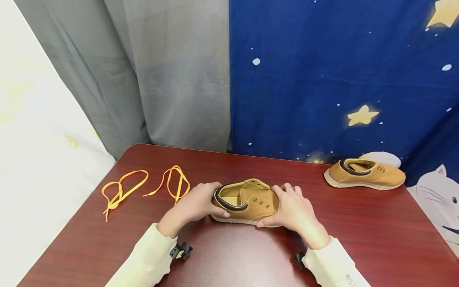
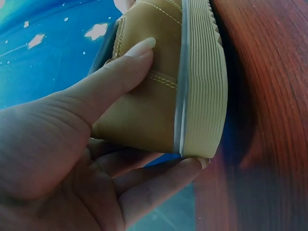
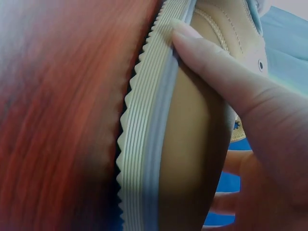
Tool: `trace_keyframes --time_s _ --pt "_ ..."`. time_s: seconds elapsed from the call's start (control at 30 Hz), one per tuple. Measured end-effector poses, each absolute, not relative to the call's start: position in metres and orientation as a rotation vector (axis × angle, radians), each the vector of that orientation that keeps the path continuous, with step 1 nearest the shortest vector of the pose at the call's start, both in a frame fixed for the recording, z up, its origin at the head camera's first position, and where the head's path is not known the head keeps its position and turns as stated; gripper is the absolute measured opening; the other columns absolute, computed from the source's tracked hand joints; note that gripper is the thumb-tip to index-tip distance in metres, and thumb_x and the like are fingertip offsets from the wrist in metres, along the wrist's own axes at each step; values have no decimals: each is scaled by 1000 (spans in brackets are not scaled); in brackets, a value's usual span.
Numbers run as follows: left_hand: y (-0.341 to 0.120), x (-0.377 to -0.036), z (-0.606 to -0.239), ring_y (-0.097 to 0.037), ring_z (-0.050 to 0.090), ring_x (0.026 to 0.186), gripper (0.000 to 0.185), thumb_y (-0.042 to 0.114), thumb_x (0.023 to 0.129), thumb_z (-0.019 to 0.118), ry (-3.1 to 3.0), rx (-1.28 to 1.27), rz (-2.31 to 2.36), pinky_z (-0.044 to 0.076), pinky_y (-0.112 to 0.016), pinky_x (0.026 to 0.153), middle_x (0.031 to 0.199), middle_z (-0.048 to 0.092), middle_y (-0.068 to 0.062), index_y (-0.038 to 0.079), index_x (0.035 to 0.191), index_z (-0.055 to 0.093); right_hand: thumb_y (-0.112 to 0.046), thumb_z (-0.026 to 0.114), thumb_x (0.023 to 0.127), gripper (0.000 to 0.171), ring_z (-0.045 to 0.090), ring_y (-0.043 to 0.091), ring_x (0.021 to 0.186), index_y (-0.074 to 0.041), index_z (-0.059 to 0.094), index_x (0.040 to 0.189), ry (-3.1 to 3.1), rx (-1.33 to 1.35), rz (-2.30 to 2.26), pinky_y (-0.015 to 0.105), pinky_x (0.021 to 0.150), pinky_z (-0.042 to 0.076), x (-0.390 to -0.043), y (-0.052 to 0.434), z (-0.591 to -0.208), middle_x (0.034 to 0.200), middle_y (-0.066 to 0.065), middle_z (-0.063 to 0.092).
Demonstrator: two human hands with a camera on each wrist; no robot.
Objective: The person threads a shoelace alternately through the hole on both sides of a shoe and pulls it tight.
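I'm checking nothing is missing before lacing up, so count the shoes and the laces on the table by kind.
Tan shoes: 2, one held, one at the table's far right
Yellow laces: 2, left one, right one
Total: 4

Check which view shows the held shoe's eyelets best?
Head view. It looks down on the whole shoe with three empty eyelets along its side, between the left hand and right hand. The left wrist view shows only heel and ribbed sole, no eyelets. The right wrist view shows sole, toe side and one eyelet at the edge.
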State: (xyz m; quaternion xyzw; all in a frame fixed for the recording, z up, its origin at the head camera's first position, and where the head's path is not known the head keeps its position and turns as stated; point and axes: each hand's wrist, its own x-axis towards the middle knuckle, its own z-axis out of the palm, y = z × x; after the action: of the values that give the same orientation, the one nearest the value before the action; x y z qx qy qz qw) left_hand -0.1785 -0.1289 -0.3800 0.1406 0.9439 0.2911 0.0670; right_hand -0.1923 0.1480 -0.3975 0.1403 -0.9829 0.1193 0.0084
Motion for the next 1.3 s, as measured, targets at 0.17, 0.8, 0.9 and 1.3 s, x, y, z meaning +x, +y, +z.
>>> trace_keyframes --time_s 0.17,0.8,0.9,1.3 --pt "-130 -179 -384 -11 59 78 61 37 64 95 2840 415 890 50 -31 75 84 64 5 9 108 65 -79 86 41 113 54 37 111 -20 60 134 -3075 433 355 53 69 54 -190 148 -399 123 13 60" --pt "-153 -183 -374 -17 68 105 63 27 75 89 2716 546 934 54 -39 95 113 72 -3 6 128 63 -81 83 47 120 49 42 124 -17 52 145 -3110 435 355 62 83 50 -192 149 -398 137 17 55" --pt "-169 -185 -370 -20 70 103 53 22 78 87 2743 516 922 56 -40 92 114 73 -7 3 122 65 -81 83 47 120 49 42 124 -18 52 144 -3110 440 360 62 83 50 -193 149 -399 137 17 55" --pt "-218 -178 -356 -18 52 65 22 17 85 78 2880 -6 517 40 -31 59 70 55 -4 10 78 58 -82 82 47 120 49 41 124 -19 52 144 -3102 448 357 62 84 50 -192 150 -404 136 15 56"
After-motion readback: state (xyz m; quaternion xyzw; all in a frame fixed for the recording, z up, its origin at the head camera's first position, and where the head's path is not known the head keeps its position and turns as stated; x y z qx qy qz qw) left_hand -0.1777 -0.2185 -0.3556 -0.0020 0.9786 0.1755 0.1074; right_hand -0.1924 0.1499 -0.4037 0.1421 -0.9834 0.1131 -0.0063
